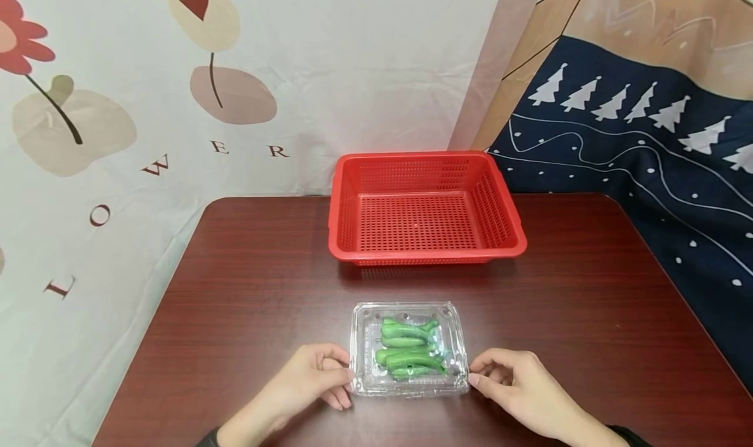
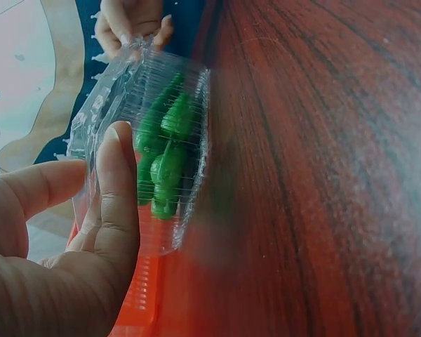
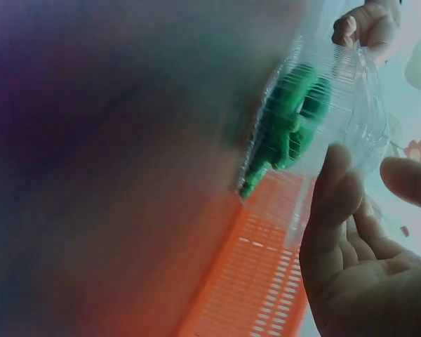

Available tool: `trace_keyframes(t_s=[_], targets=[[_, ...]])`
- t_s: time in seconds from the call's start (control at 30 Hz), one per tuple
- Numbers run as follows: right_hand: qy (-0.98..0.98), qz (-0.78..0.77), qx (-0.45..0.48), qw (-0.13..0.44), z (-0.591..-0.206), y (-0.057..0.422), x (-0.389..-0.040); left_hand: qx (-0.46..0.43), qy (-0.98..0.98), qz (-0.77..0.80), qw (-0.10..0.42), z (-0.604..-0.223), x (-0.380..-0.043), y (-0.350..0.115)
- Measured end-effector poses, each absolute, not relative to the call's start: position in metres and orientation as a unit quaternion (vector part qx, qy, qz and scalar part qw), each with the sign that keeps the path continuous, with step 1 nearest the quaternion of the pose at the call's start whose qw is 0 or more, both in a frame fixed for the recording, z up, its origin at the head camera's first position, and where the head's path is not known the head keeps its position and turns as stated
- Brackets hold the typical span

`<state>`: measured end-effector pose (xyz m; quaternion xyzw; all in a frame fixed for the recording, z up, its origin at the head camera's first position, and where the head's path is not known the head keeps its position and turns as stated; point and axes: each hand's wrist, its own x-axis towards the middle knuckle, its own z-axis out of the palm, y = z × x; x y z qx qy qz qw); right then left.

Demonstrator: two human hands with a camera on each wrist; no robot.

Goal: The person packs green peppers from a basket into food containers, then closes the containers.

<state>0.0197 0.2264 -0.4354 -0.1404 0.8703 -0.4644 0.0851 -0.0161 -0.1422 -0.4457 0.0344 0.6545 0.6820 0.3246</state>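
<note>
A clear plastic box point(image 1: 365, 387) with a lid lies on the table, several green peppers point(image 1: 412, 355) inside it. At its near left corner my left hand point(image 1: 314, 375) grips the edge between thumb and fingers. My right hand point(image 1: 523, 385) pinches the near right corner in much the same way. In the left wrist view the thumb and a finger of the left hand point(image 2: 70, 239) come to either side of the plastic rim. The right wrist view has the right hand point(image 3: 365, 260) at the opposite end, fingers curved beside the box wall.
Beyond the box a red perforated plastic basket point(image 1: 426, 254) stands at the table's far edge, with nothing in it. The dark red-brown wooden table point(image 1: 247, 283) extends to both sides. Printed cloths point(image 1: 365, 68) hang behind it.
</note>
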Motion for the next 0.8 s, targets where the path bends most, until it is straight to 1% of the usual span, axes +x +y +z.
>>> trace_keyframes(t_s=[0.07,0.17,0.47,0.8], targets=[[0.859,-0.48,-0.115,0.135,-0.4362,0.2272,0.0185,0.036,0.656,0.681,0.323,-0.4453,-0.0159,-0.1425],[0.845,-0.496,-0.105,0.171,-0.4385,0.2276,0.0169,0.039,0.657,0.68,0.322,-0.4448,-0.0154,-0.1427],[0.811,-0.529,-0.116,0.219,-0.4416,0.2284,0.0134,0.04,0.652,0.686,0.321,-0.4447,-0.0143,-0.1431],[0.794,-0.547,-0.118,0.239,-0.4439,0.2268,0.0128,0.038,0.654,0.687,0.314,-0.4475,-0.014,-0.1415]])
